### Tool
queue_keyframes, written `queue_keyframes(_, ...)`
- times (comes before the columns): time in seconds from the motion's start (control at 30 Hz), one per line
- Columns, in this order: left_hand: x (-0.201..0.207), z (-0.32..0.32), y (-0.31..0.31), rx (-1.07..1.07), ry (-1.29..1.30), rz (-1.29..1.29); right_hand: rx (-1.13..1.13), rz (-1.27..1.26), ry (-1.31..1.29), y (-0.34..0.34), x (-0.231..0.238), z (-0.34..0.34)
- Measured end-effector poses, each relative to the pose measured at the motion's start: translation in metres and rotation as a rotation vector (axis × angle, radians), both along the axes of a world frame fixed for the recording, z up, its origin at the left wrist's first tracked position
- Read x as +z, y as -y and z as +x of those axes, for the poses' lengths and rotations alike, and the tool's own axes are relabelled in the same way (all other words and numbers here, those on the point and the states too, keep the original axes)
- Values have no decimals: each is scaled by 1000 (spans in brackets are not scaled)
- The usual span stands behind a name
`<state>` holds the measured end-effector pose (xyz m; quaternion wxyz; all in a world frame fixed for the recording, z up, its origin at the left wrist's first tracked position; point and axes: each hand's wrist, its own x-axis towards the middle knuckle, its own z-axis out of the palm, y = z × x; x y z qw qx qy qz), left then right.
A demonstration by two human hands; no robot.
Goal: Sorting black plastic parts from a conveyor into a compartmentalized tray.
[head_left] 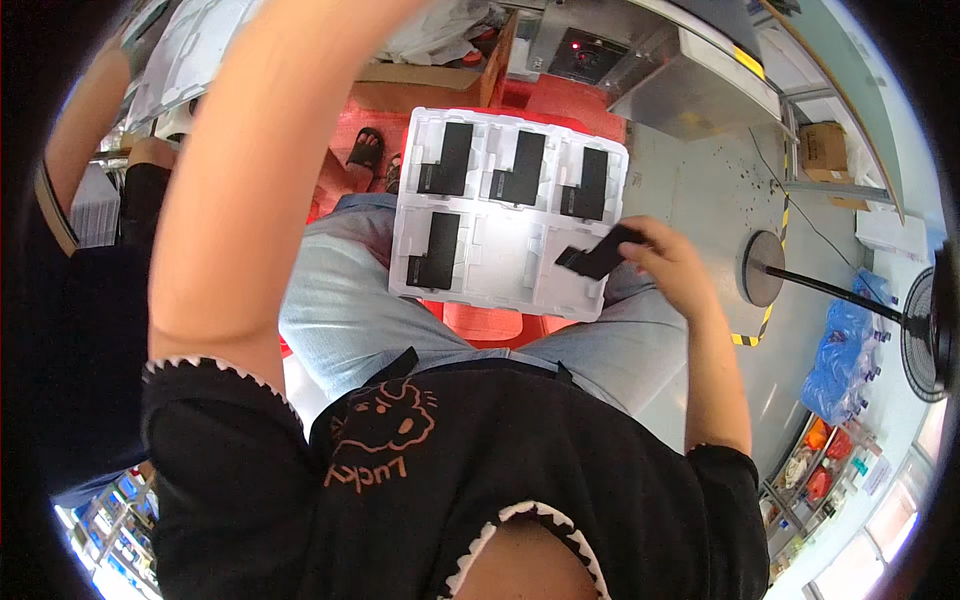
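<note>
From where I stand, a black pedestal fan [920,338] is off to the right, near blue plastic bags [838,365]. A brown cardboard box [824,150] sits farther back; a red light [575,46] glows on a dark panel [597,60].

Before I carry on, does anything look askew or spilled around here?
One black piece is angled unlike the four in the white tray, but the right hand holds it. Dark specks dot the floor, possibly debris.
</note>
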<state>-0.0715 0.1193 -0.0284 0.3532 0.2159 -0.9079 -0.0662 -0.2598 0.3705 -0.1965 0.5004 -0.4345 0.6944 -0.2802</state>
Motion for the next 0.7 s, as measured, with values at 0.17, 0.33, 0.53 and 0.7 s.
queue_keyframes(0.17,-126,47,-82,-183,59,1126,182,285,36,-4,-48,6)
queue_keyframes(0.33,-262,69,-120,-79,165,1278,266,125,-47,11,-123,6)
queue_keyframes(0.53,-291,58,-122,-158,244,1030,72,-129,-510,-19,-117,36)
queue_keyframes(0.7,-294,66,-147,-205,289,537,-173,-210,-578,-31,-110,52)
